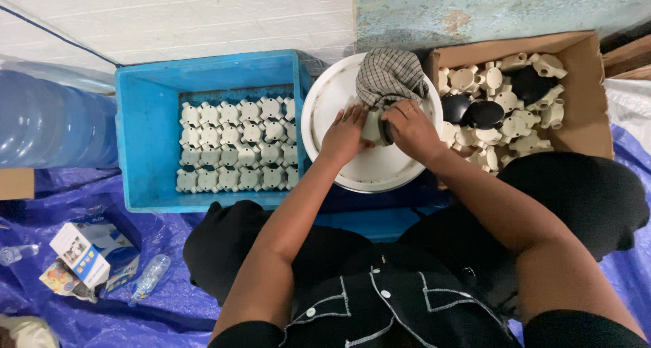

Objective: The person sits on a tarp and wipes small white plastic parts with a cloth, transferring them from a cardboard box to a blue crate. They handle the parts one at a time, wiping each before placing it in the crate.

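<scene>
Over a round white lid [339,97], my left hand [344,134] and my right hand [410,128] meet around a small cream plastic junction box [372,126]. Both hands grip it, the left from the left side, the right from the right. A checked grey cloth [391,75] lies bunched on the lid just beyond my fingers. A dark edge shows between the part and my right hand; I cannot tell what it is.
A blue crate [146,138] on the left holds several neat rows of cream junction boxes [237,148]. A cardboard box [586,84] on the right holds loose cream parts and black round lids [483,113]. Blue tarp, a large water bottle [47,121] and small cartons lie at left.
</scene>
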